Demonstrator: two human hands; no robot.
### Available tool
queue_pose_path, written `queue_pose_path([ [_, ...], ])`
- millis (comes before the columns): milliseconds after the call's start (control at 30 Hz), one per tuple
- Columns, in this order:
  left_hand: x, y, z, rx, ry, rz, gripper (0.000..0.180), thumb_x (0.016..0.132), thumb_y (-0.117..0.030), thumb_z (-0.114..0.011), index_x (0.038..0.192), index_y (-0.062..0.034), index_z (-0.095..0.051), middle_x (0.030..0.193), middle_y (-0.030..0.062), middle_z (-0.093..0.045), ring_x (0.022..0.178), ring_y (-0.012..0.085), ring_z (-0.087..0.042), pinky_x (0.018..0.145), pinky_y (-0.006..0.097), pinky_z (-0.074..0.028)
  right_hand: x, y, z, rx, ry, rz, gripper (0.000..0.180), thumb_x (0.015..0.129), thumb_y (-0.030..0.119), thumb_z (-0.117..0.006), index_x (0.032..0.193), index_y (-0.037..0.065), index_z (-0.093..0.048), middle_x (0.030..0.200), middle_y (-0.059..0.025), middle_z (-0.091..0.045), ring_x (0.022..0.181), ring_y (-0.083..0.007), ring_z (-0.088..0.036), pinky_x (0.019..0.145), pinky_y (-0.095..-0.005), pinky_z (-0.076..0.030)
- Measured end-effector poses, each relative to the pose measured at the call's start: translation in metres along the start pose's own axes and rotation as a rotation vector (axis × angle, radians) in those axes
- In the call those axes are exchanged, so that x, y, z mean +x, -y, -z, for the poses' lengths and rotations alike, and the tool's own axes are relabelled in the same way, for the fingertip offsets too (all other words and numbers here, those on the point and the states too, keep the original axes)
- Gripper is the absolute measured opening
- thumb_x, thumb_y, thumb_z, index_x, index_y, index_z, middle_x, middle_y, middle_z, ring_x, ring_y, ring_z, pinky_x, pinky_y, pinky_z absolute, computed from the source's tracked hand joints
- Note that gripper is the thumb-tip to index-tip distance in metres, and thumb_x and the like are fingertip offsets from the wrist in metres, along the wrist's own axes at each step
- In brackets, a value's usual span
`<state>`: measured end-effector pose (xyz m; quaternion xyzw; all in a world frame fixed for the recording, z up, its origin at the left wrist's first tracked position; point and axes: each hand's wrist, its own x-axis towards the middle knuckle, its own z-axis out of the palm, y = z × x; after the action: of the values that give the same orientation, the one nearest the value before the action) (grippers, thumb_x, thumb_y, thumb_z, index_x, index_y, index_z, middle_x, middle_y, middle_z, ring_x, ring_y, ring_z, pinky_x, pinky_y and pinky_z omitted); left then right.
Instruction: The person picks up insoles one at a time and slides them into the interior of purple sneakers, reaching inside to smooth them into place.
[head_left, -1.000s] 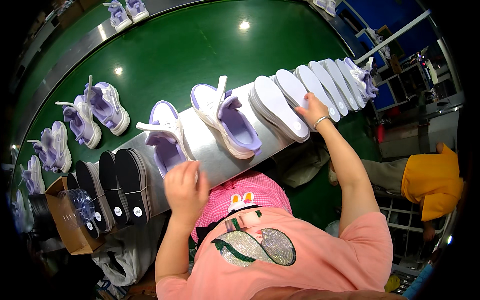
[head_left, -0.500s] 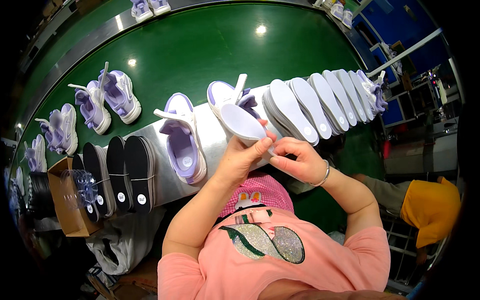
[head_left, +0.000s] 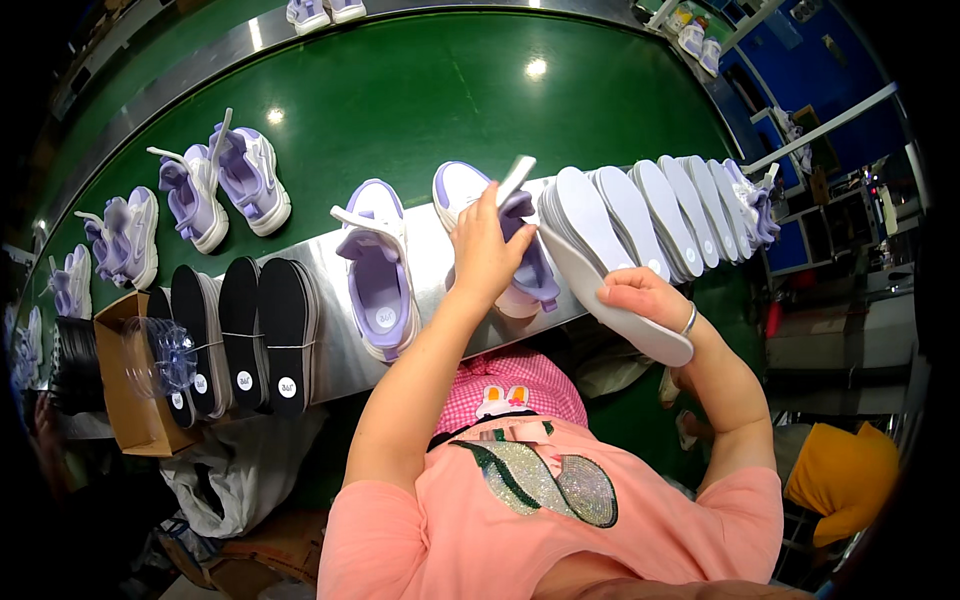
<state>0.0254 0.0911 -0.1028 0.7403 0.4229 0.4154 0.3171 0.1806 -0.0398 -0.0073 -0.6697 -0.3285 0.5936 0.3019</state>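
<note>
My right hand [head_left: 645, 300] grips a pale insole [head_left: 655, 338] near its rounded lower end. The insole is tilted, its far end reaching toward the opening of a white and lilac sneaker [head_left: 530, 285]. On that sneaker, my left hand [head_left: 485, 245] holds the tongue area, fingers near the raised strap and thumb over the opening; the exact grip is partly hidden. Just left stands a matching sneaker [head_left: 380, 290] with a round white sticker on the insole inside it. To the right lie several stacks of pale insoles [head_left: 590, 220].
Bundles of black-topped insoles [head_left: 287, 340] lie on the metal ledge [head_left: 330, 270] at left, next to a cardboard box [head_left: 145, 425] with clear plastic. More lilac sneakers [head_left: 245, 175] stand on the green belt [head_left: 400, 95]. A person in yellow [head_left: 845, 475] is at lower right.
My hands have moved apart. The left has gone from the insole to the sneaker's tongue; the right has brought the insole down and to the right. The view has shifted slightly.
</note>
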Motion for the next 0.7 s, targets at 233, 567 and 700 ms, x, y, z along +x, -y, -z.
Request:
queue_pose_path([
  [233, -0.013, -0.012, 0.014, -0.003, 0.175, 0.146, 0.023, 0.075, -0.019, -0.055, 0.087, -0.0006, -0.049, 0.07, 0.0215, -0.057, 0.067, 0.0386, -0.055, 0.061, 0.045, -0.042, 0.023, 0.007, -0.011, -0.629, 0.112, 0.003, 0.026, 0.07, 0.026, -0.054, 0.067, 0.0, -0.059, 0.062, -0.0073, -0.057, 0.059, -0.016, -0.054, 0.057, -0.0288, -0.042],
  [567, -0.024, 0.002, 0.009, -0.018, 0.119, 0.165, 0.023, 0.077, -0.014, -0.052, 0.092, 0.0011, -0.044, 0.064, 0.0227, -0.056, 0.06, 0.0404, -0.055, 0.055, 0.047, -0.042, 0.043, -0.006, -0.049, -1.581, -0.164, 0.437, 0.021, 0.069, 0.026, -0.053, 0.076, 0.007, -0.06, 0.077, -0.0119, -0.058, 0.07, -0.0273, -0.057, 0.071, -0.0384, -0.039],
  [700, -0.024, 0.006, 0.012, -0.006, 0.063, 0.137, 0.021, 0.078, -0.013, -0.052, 0.091, 0.0011, -0.043, 0.062, 0.0219, -0.056, 0.057, 0.0392, -0.055, 0.05, 0.045, -0.042, 0.018, 0.015, -0.04, -1.524, -0.042, 0.174, 0.02, 0.068, 0.025, -0.055, 0.073, 0.006, -0.059, 0.077, -0.0139, -0.058, 0.066, -0.0285, -0.056, 0.063, -0.0398, -0.043],
])
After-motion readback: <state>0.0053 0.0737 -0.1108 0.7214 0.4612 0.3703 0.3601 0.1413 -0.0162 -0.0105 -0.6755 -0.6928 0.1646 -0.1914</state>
